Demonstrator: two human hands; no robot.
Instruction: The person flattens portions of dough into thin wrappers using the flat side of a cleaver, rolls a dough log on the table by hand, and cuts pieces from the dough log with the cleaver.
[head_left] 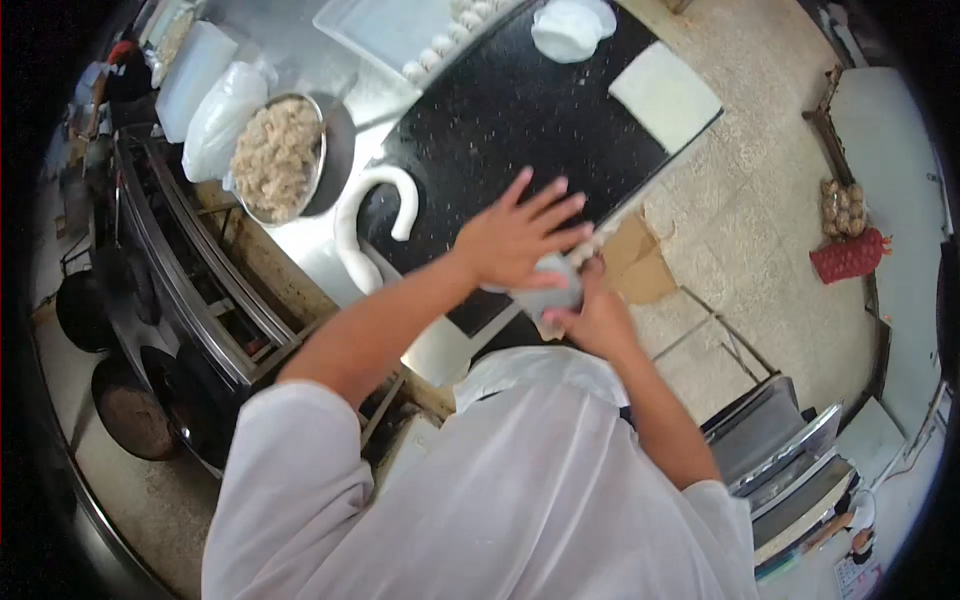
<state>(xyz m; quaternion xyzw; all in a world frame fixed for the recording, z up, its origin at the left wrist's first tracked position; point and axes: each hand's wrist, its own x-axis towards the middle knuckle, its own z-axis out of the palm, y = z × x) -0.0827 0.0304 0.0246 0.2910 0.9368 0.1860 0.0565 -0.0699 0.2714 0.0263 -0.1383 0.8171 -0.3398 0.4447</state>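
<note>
My left hand (520, 234) is spread flat with its fingers apart, over the front edge of the black worktop (490, 130). Beneath and beside its palm is a greyish rounded object (556, 286), blurred, which my right hand (592, 308) grips from the right. A curved white rope of dough (350, 215) lies to the left, partly on the black surface. Behind it stands a metal bowl (322, 165) heaped with a pale brown, crumbly filling (277, 158).
Small white dough pieces (440, 45) line a translucent tray (370, 30) at the top. A white bag (568, 28) and a white square sheet (665, 95) lie at the worktop's far right. Dark pans (135, 405) stand left; stacked trays (770, 440) stand lower right.
</note>
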